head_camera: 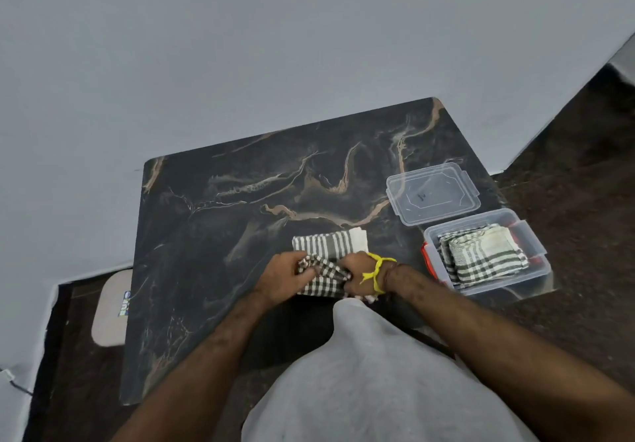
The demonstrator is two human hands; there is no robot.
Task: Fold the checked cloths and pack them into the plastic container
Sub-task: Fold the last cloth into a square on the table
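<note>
Checked cloth (323, 278) bunched at near edge of dark marbled surface (240, 221), gripped from both sides: left hand (287, 278) fingers closed on left end, right hand (357, 276) fingers closed on right end. Yellow thread (376, 270) tied round right wrist. Striped cloth (330, 242) flat just beyond hands. Plastic container (536, 266) at right, holding folded checked cloths (484, 256). Clear lid (433, 194) beside it, small mark unreadable. Sticker (124, 304) on pale object at left, writing illegible.
</note>
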